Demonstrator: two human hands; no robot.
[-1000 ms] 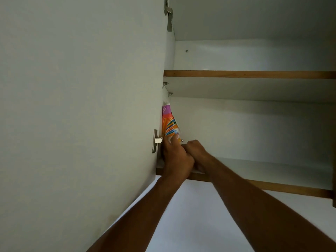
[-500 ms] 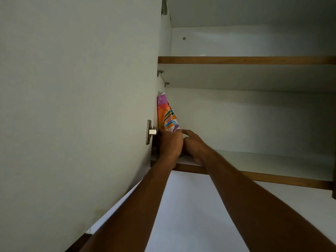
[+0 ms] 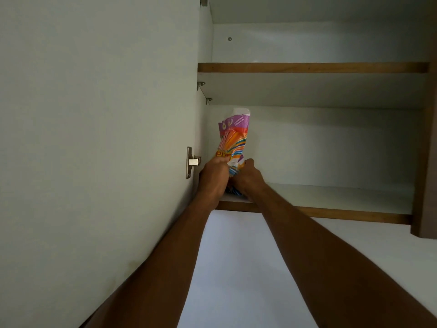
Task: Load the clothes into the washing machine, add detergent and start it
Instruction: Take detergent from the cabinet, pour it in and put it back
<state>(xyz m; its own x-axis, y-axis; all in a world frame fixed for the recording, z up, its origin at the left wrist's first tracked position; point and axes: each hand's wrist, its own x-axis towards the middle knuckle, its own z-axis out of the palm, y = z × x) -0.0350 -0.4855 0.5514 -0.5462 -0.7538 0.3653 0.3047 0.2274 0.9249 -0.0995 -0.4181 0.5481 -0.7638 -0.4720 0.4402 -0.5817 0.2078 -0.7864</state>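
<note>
Detergent packet: colourful striped pouch (image 3: 233, 143), purple at the top, standing upright at the left end of the lower cupboard shelf (image 3: 331, 197), just beside the cupboard's left wall. Its bottom is crumpled between the two hands.

Left hand: left hand (image 3: 212, 177) wraps the packet's lower left side, fingers curled round it. It sits right next to the door hinge (image 3: 192, 162), so there isn't much room on that side.

Right hand: right hand (image 3: 248, 177) grips the packet's lower right side, knuckles up, fingers tucked into the plastic. Both hands squeeze the same low part, probably because the pouch is floppy and one hand up there would just let it sag or tip.

Why so high: both arms reach up and over the shelf's wooden front edge, so the grab is from below and in front. I'd guess the low hold is simply what the person can reach.

Cupboard: open door (image 3: 94, 138) swung out to the left of the packet; upper shelf (image 3: 312, 67) above it, nothing visible on it from here.

Task stage: looks like fetching detergent. Washing machine and clothes aren't in view, so can't say how the loading stands.

Watch out: the top of the packet looks torn open or folded, can't tell which. If it's open, tilting it on the way down could spill powder.
</note>
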